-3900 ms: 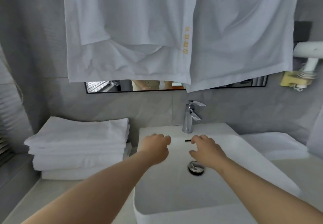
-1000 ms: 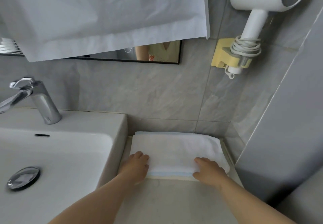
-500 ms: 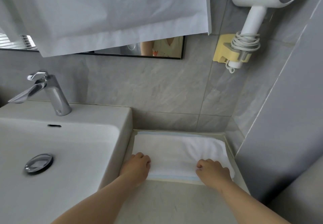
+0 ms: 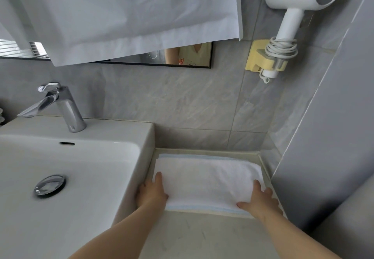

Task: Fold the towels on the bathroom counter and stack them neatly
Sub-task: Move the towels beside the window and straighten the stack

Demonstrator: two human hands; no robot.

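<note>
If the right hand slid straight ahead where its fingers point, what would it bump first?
Probably the grey tiled wall at the back, after crossing the white towel that the right hand rests on; depth is unclear.

White sink (image 4: pixel 121 133) left, chrome faucet (image 4: pixel 68 113) behind basin; hair dryer (image 4: pixel 291 22) in yellow wall holder (image 4: pixel 255 56).

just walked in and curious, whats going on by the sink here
A person has both hands on a folded white towel lying on the counter right of the sink. The left hand is at its left end, thumb on top; the right hand lies spread over its right end.
</note>
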